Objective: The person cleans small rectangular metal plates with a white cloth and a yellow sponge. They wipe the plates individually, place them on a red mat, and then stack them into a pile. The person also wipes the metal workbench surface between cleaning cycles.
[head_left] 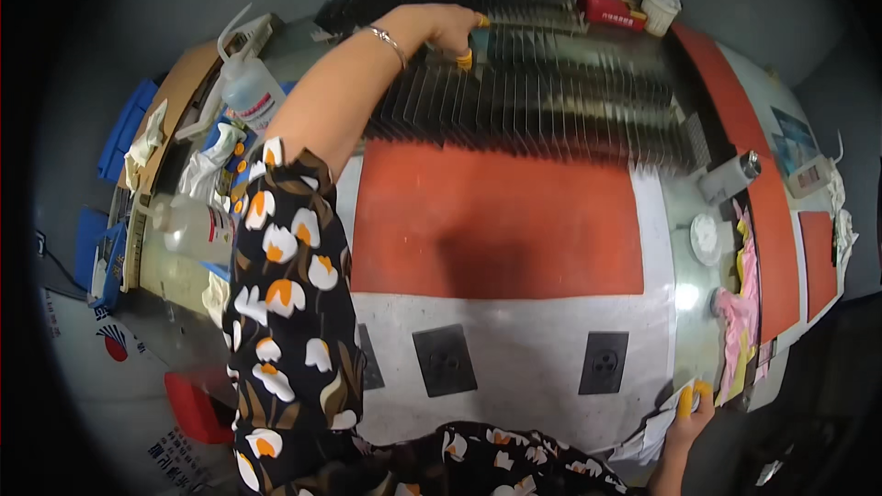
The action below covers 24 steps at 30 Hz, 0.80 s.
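My left hand (452,33) reaches across to the far side of the table, with yellow finger cots on its tips. Its thumb and finger close around the edge of a dark thin panel (480,44) in a rack. Rows of similar upright panels (533,110) surround it. At the lower right, my right hand (691,411), also in yellow finger cots, grips a crumpled white cloth (650,436). Flat on the white sheet near me lie dark rectangular plates with round marks, one left of middle (445,360), one to the right (604,363), and another partly behind my left sleeve.
A red mat (496,230) covers the table's middle. Squeeze bottles (250,92) and crumpled white cloths stand at left. On the right are a metal canister (730,178), a round white dish (705,239) and a pink cloth (737,317). A red box (609,9) sits beside a white cup (661,9).
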Available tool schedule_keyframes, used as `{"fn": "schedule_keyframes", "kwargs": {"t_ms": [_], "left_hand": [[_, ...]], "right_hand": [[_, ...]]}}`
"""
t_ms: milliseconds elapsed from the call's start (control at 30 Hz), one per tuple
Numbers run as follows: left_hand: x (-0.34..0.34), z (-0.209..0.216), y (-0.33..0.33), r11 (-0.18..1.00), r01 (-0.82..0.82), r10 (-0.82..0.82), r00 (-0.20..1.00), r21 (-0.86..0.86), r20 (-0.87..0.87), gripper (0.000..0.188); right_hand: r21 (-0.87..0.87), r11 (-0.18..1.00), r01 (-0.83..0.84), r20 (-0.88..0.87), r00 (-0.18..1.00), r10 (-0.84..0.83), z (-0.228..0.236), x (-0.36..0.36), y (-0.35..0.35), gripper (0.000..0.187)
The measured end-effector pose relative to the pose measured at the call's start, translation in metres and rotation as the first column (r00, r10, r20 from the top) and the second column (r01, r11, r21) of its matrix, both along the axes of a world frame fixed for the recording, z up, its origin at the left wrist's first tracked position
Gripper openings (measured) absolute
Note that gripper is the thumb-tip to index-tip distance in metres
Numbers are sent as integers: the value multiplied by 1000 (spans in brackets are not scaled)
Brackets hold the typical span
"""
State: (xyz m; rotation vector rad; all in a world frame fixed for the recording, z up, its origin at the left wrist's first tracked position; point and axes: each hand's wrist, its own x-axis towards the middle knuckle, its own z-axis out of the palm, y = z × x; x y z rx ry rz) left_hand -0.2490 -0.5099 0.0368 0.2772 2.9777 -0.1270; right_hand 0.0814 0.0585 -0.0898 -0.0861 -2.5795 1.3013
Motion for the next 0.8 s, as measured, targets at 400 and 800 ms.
{"fn": "schedule_keyframes", "kwargs": {"t_ms": [400,800], "left_hand": [[302,-2,64,920,83,59,936,382,-347,71],[474,-77,61,838,-381,413,911,391,2,107]], "right_hand": [[-41,999,-31,-94,995,27,-14,-3,18,15],[-75,986,-147,-88,986,140,-15,-13,20,12]]}}
